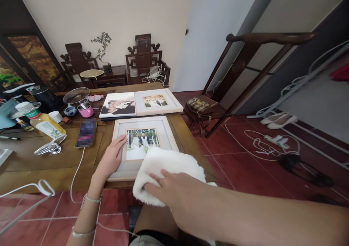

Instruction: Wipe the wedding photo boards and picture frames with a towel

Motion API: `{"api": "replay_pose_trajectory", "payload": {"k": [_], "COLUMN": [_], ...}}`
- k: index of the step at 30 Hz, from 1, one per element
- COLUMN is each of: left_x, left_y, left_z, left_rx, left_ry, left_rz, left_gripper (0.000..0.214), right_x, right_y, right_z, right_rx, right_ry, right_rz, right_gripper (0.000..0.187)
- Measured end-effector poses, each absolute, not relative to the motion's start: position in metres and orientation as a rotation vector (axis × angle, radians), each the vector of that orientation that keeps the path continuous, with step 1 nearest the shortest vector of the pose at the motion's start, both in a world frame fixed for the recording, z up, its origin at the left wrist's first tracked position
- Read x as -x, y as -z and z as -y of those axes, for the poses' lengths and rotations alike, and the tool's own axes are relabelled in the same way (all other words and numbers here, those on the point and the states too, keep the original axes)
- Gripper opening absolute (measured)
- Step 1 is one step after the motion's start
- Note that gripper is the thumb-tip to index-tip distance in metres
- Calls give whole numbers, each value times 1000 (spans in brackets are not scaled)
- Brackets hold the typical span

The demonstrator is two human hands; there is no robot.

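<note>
Head view: apparently mid-wipe. With right grip (173, 189), pinching bunched white cloth (174, 162) over lower right of framed photo (143, 143), flat on tabletop (57, 171); with left grip (113, 158), bracing left border, open-fingered. Cannot tell portion finished.

A framed photograph (141, 142) lies flat, face up, at the near right corner of a wooden table (185, 138), its lower edge close to the table's near edge and a strip of bare wood along its right side. Pale wood borders a light mat around a print of a couple in white against greenery. A fluffy white cloth (176, 162), bunched and creased, covers the frame's lower right corner and spills past it, apparently beyond the table's near edge.
</note>
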State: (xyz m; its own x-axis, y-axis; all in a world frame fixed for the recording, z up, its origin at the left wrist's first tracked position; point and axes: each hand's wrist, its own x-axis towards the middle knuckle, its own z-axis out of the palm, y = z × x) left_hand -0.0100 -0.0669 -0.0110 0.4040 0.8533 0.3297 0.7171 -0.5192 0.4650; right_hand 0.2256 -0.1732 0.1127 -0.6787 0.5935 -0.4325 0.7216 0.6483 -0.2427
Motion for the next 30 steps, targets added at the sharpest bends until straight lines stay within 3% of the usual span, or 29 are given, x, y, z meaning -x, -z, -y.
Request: {"api": "replay_pose_trajectory", "payload": {"k": [4, 12, 17, 25, 30], "left_x": [10, 10, 11, 10, 9], "left_y": [11, 12, 13, 11, 8], "left_z": [67, 66, 66, 67, 68], "left_rx": [-2410, -2426, -2420, -2403, -2407], "left_ry": [-800, -796, -795, -796, -765], "left_rz": [-1372, -1368, -1364, -1381, -1390], "left_gripper": [40, 40, 40, 44, 44], "right_x": [-228, -262, -270, -246, -239], "right_y": [-99, -49, -43, -78, -112], "right_z": [163, 60, 19, 89, 146], "right_rx": [-1113, -1186, -1270, -1186, -915], "right_ry": [506, -47, -200, 198, 536], "right_rz": [-2625, -2723, -2731, -2593, -2654], "right_gripper": [73, 76, 75, 76, 60]}}
